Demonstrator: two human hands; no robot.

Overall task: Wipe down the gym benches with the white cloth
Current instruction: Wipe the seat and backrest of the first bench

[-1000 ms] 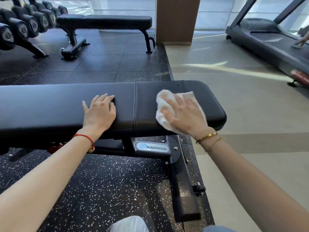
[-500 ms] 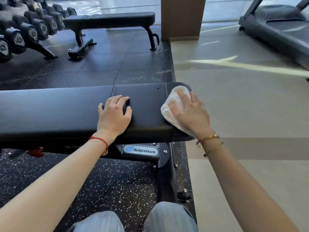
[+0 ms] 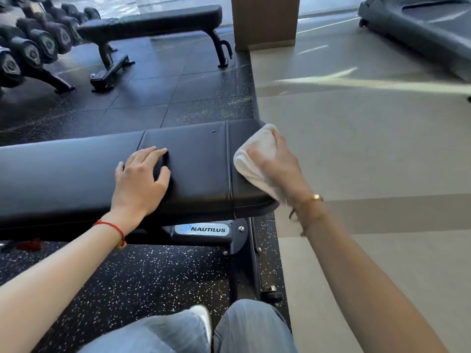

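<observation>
Head view, looking down over both forearms at a black padded gym bench (image 3: pixel 198 171) lying crosswise in front of the person. The right hand (image 3: pixel 277 166) is pressing a white cloth (image 3: pixel 257 154) against the right end of this surface, where the pad is rounding off; the cloth is bunching under the palm and is hanging slightly past the end edge. The grip of the right hand is wrapping over the cloth, fingers curling around its far side, though the blur is hiding their exact lie. The left hand (image 3: pixel 141 179) is resting palm down on the pad, left of the cloth and apart from it, its grip loose and holding nothing, fingers lying nearly straight and slightly spread near a seam in the upholstery. A red string bracelet (image 3: pixel 112 228) is circling the left wrist, and a gold bracelet (image 3: pixel 308 202) is sitting on the right wrist. Below the pad, a frame label (image 3: pixel 202 229) is reading NAUTILUS. The bench is standing on speckled black rubber flooring (image 3: pixel 132 278), which is meeting a pale tan floor (image 3: pixel 369 154) just beside the bench's right end. Farther back, a second black bench (image 3: pixel 153 21) is standing near a rack of dumbbells (image 3: pixel 33 49). A brown pillar (image 3: pixel 265 21) is rising behind it, and a treadmill (image 3: pixel 420 29) is showing at upper right. The person's knees in light jeans (image 3: pixel 239 332) are showing at the bottom edge.
</observation>
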